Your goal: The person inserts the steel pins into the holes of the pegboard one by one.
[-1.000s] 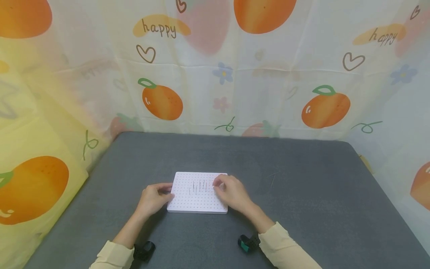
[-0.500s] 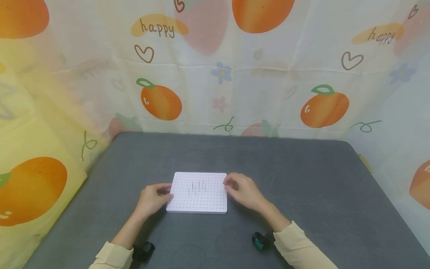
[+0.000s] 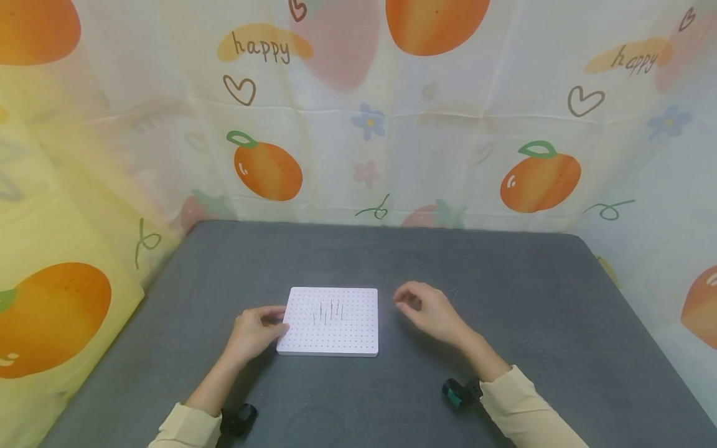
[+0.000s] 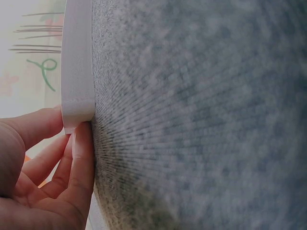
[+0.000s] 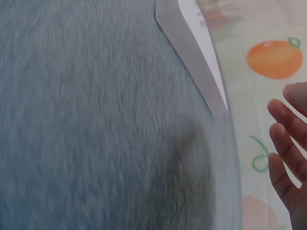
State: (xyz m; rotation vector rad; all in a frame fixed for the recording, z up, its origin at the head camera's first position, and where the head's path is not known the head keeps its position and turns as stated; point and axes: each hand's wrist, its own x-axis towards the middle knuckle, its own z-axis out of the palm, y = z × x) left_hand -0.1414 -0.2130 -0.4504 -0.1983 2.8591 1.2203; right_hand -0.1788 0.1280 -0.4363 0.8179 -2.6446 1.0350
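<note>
A white board with a grid of small holes (image 3: 336, 339) lies flat on the table. Several thin dark pins (image 3: 332, 310) stand upright from its middle; the left wrist view shows pins (image 4: 36, 49) sticking out too. My left hand (image 3: 254, 335) holds the board's left side, thumb at the top edge and fingers (image 4: 82, 153) against the side wall. To the right of the board, my right hand (image 3: 428, 310) is in the air, apart from it. Its fingers (image 5: 286, 143) are loosely bent, with nothing seen between them.
A few thin, needle-like pieces (image 3: 455, 292) lie on the dark grey table (image 3: 538, 348), just beyond the right hand and partly hidden by it. A fruit-print curtain (image 3: 437, 155) hangs behind the table. Both wrists carry small black cameras (image 3: 460, 393).
My right hand has moved off the board to the right, towards the thin pieces on the table. The left hand has stayed at the board's left side.
</note>
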